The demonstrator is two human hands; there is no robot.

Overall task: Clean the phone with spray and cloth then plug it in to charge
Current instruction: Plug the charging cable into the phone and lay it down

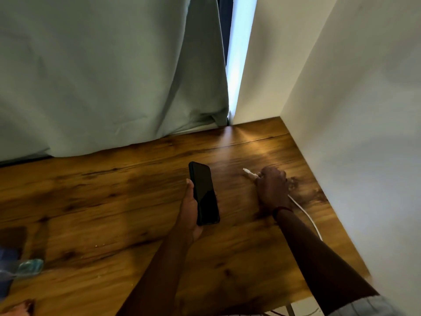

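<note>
The slim black glass-fronted phone [204, 193] is held in the left grip [190, 210], its lower end in the palm, the thumb along its left edge and the dark screen facing up. Whether it clears the brown wood-grain desk [102, 201] cannot be told. It should handle as a light, rigid slab, smooth enough to slip, with a face that would crack if dropped. The long edges are the safest hold, and they leave the port end free.

Right of that grip, well apart from it, the right grip [272, 190] rests on the desk. It is curled around a thin white charging cable [305, 213] just behind the connector, whose tip pokes out towards the phone. The cord trails behind the wrist. It looks limp, so the stiff plug housing is the place to pinch.

No brand, label or writing can be read.
</note>
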